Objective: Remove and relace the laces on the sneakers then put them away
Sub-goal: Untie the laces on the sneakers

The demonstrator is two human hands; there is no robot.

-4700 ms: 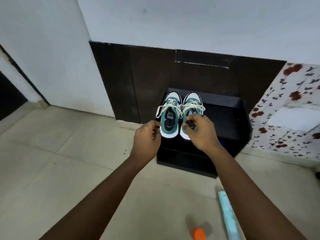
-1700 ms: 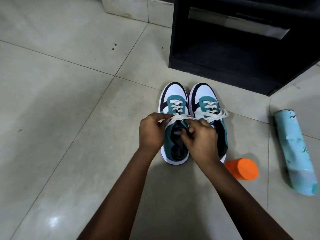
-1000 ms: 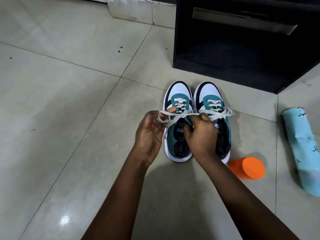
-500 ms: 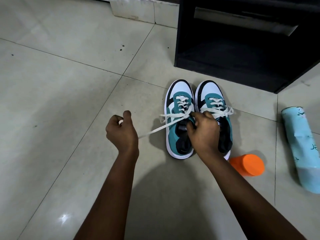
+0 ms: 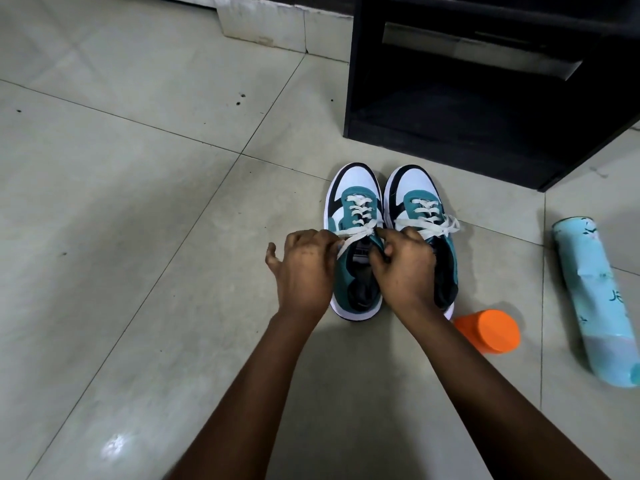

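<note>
Soft, even indoor light fills the scene, moderately bright and slightly cool. A small blurred glare patch sits on the glossy floor tiles [image 5: 116, 445] at lower left, pointing to a lamp overhead. A broad, soft-edged shadow spreads over the floor beneath and between the two forearms. The inside of the black cabinet [image 5: 450, 109] is almost fully dark, with detail lost; only a pale strip near its top catches light. The orange cap [image 5: 488, 330] is saturated and casts a faint shadow. Focus is sharpest at the centre, where lace texture on the sneakers [image 5: 391, 237] reads clearly. Wide-angle distortion bends tile joints toward the edges, and the forearms smear slightly at the bottom.
</note>
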